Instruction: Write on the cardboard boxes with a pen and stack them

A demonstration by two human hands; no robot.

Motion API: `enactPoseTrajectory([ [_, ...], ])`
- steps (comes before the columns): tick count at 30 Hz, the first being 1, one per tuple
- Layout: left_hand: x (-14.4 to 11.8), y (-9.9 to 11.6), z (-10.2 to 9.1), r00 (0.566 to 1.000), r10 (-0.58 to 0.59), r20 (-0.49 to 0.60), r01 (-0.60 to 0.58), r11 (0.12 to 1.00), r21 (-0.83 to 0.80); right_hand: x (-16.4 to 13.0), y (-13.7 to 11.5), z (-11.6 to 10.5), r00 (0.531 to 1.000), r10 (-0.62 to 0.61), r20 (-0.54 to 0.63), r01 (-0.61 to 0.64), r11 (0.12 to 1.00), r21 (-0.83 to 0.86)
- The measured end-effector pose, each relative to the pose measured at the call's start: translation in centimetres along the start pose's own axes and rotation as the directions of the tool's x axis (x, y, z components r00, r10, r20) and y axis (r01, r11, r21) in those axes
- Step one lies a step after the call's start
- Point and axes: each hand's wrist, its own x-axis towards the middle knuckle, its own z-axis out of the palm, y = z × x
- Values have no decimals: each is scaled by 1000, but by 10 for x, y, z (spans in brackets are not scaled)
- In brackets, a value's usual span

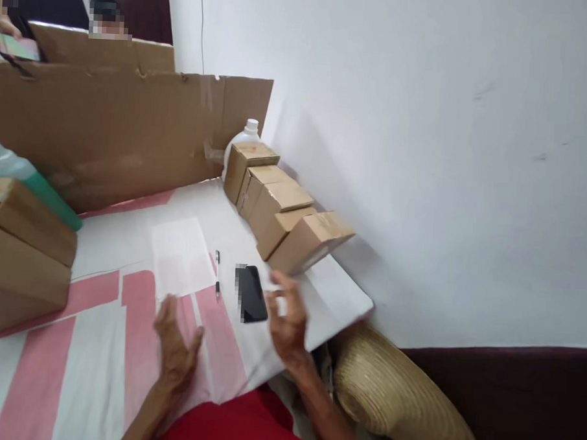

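Hands hovering empty mid-reach, left hand (174,341) open flat over the tablecloth (92,367), right hand (285,317) loosely curled beside the phone (251,294), probably needing a clean pinch next.

No readable text anywhere.

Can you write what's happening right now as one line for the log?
left hand: open, flat on cloth | right hand: open, beside phone | pen, paper, row of boxes by wall
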Motion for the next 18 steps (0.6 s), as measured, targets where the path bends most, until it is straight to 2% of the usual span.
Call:
enactPoseTrajectory([
  [1,5,22,17,993,72,96,-66,995,-70,11,8,-27,976,2,-216,-18,997,-72],
  [3,22,63,46,944,198,263,-139,964,-227,39,28,-67,839,52,-542,-124,988,-96],
  [4,34,81,58,908,245,340,-144,945,-294,54,40,-79,782,129,-610,-190,981,-36],
  [5,46,99,69,872,272,407,-128,929,-347,69,54,-86,748,246,-617,-265,962,64],
  [6,60,115,80,845,275,458,-96,921,-377,82,69,-89,731,380,-567,-349,922,168],
  [7,73,129,91,812,268,518,-54,919,-390,94,83,-87,725,450,-521,-397,892,218],
  [8,85,142,102,786,254,564,-15,920,-393,102,96,-83,727,501,-470,-430,865,257],
  [10,105,163,124,759,226,611,34,923,-384,111,113,-70,755,539,-373,-457,841,291],
  [13,116,178,140,750,179,636,97,922,-374,99,115,-54,811,528,-253,-446,837,317],
  [15,108,176,130,771,195,607,106,900,-423,77,100,-49,836,499,-229,-420,850,318],
  [16,99,170,117,791,224,569,87,880,-468,64,88,-47,854,467,-231,-391,868,307],
  [18,76,149,79,846,298,442,-1,830,-558,35,60,-40,906,359,-225,-296,917,269],
])
